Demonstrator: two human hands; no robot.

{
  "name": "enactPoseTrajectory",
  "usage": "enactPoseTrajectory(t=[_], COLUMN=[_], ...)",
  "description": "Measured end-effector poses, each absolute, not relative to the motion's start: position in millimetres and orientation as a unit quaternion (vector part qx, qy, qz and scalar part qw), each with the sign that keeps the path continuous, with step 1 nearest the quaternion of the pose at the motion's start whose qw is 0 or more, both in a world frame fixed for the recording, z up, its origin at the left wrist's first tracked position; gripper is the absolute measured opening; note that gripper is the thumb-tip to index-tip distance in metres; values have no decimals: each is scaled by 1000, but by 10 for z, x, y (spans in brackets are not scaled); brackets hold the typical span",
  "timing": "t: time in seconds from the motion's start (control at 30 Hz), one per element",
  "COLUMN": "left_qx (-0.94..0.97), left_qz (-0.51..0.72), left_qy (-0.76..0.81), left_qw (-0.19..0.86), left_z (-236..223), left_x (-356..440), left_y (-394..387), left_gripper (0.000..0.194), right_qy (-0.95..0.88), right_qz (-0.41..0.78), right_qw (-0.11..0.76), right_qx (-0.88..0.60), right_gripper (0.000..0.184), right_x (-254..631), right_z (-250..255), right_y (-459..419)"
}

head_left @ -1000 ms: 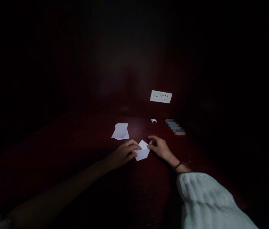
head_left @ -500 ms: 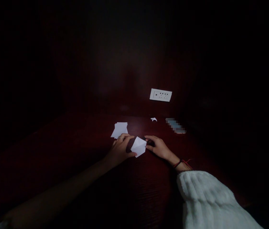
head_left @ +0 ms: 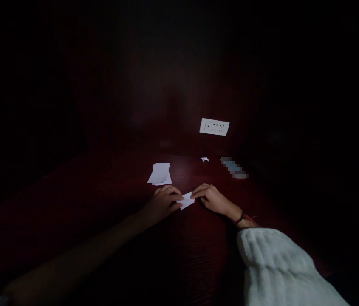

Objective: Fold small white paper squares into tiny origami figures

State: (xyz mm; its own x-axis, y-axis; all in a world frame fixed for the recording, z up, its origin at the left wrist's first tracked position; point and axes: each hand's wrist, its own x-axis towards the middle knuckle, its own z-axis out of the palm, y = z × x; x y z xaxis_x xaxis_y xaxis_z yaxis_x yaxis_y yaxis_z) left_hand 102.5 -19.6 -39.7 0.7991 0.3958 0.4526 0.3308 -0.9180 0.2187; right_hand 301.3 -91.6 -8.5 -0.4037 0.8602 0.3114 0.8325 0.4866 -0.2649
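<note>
A small piece of white paper (head_left: 187, 201), folded over into a narrow shape, lies on the dark red table between my hands. My left hand (head_left: 163, 203), with a ring on one finger, grips its left end between thumb and fingers. From the right, my right hand (head_left: 213, 199) presses its fingertips on the paper's upper right part; its thumb is mostly hidden. Just beyond my left hand rests a stack of white paper sheets (head_left: 160, 173), slightly fanned.
A small folded white paper piece (head_left: 204, 159) lies near the wall. To its right is a flat, pixelated object (head_left: 234, 168), perhaps a phone. A white socket plate (head_left: 214, 127) is set in the dark wall behind the table (head_left: 198, 246).
The paper's top part has been folded down, so it looks about half as tall. My fingers have come in onto it, and my left hand no longer overlaps the stack.
</note>
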Motion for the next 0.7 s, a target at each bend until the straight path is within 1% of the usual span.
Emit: enactPoseTrajectory(t=[0.07, 0.27, 0.5, 0.7], left_qx=[950, 958, 961, 960], left_qz=[250, 241, 233, 230], left_qy=[181, 151, 144, 150], left_qw=[54, 30, -23, -61], left_z=[-397, -360, -294, -240], left_x=[1028, 1031, 1027, 1039], left_y=[-204, -236, -309, -368], left_gripper=[18, 19, 18, 18], right_qy=[-838, -827, -838, -819], right_qz=[22, -14, -37, -69], right_qw=[188, 182, 139, 106], right_qx=[-512, -532, -527, -560], right_gripper=[39, 25, 22, 21], right_x=[3010, 2930, 2939, 3032], right_z=[-94, -99, -78, -43], right_y=[-918, -929, -933, -945])
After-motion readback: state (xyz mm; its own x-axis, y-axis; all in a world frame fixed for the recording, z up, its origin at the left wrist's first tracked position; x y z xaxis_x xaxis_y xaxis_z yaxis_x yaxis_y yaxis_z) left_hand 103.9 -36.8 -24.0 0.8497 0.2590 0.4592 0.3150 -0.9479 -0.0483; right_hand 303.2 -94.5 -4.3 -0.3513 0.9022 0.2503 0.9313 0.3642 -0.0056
